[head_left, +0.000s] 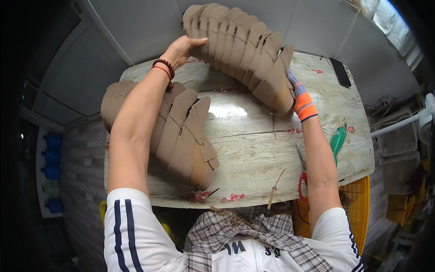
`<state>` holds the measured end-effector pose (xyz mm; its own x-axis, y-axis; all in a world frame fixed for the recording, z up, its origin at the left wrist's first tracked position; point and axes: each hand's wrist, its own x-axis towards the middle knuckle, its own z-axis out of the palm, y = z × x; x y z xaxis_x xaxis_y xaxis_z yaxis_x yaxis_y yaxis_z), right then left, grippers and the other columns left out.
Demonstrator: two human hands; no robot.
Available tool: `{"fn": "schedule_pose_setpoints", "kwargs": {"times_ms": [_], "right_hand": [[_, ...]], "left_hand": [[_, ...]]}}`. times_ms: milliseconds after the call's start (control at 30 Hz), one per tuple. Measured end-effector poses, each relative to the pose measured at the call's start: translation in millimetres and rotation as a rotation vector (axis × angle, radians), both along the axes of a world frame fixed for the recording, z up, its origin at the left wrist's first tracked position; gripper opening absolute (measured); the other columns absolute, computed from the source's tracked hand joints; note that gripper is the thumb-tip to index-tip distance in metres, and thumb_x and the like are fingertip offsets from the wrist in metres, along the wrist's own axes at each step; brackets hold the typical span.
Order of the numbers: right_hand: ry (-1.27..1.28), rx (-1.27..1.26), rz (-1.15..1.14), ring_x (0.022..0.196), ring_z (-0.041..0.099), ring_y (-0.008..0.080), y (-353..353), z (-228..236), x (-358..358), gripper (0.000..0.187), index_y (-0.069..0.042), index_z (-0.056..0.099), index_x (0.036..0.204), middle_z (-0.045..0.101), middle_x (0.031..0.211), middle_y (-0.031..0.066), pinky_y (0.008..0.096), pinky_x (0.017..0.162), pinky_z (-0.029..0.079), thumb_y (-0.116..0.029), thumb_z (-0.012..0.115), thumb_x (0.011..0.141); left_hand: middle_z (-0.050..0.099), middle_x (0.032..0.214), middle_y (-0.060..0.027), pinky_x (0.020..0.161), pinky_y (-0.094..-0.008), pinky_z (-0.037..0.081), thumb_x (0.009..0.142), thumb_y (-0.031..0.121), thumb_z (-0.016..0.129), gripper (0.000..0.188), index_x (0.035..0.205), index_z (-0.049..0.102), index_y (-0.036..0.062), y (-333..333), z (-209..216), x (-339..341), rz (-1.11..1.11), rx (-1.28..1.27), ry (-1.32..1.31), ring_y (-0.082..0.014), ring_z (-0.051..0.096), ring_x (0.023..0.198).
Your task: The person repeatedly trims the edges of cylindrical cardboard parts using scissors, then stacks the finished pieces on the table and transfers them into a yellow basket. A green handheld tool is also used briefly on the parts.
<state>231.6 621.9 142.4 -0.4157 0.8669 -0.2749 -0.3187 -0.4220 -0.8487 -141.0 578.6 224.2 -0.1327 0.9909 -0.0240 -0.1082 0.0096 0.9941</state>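
Observation:
A long nested stack of brown shoe uppers [242, 50] is held between my two hands over the far part of the table. My bare left hand [181, 49] grips its left end, thumb on the near side and the other fingers mostly hidden. My right hand [302, 96], in a grey and orange glove, presses against the right end; its fingertips are partly hidden by the last upper. A second stack of the same shoe uppers [183, 136] lies on the left of the table, partly covered by my left forearm.
The wood-patterned table [253, 158] carries a dark phone [340, 72] at the far right. Scissors with red handles [302, 183] and a green-handled tool [337, 140] lie near my right forearm. A yellow crate [362, 204] stands below the table's right edge. Blue bottles [52, 156] line the left.

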Motion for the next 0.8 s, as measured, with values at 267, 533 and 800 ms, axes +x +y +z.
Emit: {"fn": "schedule_pose_setpoints", "kwargs": {"times_ms": [267,533,800], "right_hand": [[0.422,-0.130,0.220,0.136,0.037,0.0234,-55,2,12,0.062,-0.011,0.034,0.148,0.037,0.151,0.0070,0.0379,0.113,0.030,-0.048,0.043,0.099],[0.373,0.261,0.379,0.135,0.039,0.0247,-134,-2,9,0.057,-0.009,0.032,0.148,0.038,0.150,0.0073,0.0380,0.114,0.031,-0.044,0.036,0.102],[-0.452,1.114,0.153,0.124,0.050,0.0220,-161,-37,51,0.050,-0.003,0.044,0.139,0.051,0.138,0.0087,0.0352,0.105,0.041,-0.017,0.061,0.094]], "left_hand": [[0.066,0.109,-0.0060,0.094,-0.0295,0.044,0.082,0.022,0.075,0.044,0.117,0.060,-0.0004,-67,126,45,-0.321,0.174,0.504,-0.0136,0.060,0.101],[0.068,0.080,-0.0038,0.067,-0.0278,0.049,0.075,0.025,0.079,0.030,0.091,0.072,0.0007,-195,257,147,-0.338,0.285,1.039,-0.0140,0.063,0.076],[0.066,0.075,-0.0169,0.067,-0.0337,0.051,0.072,0.024,0.079,0.037,0.096,0.069,-0.0010,-252,222,227,-0.362,0.602,1.414,-0.0238,0.065,0.067]]}}
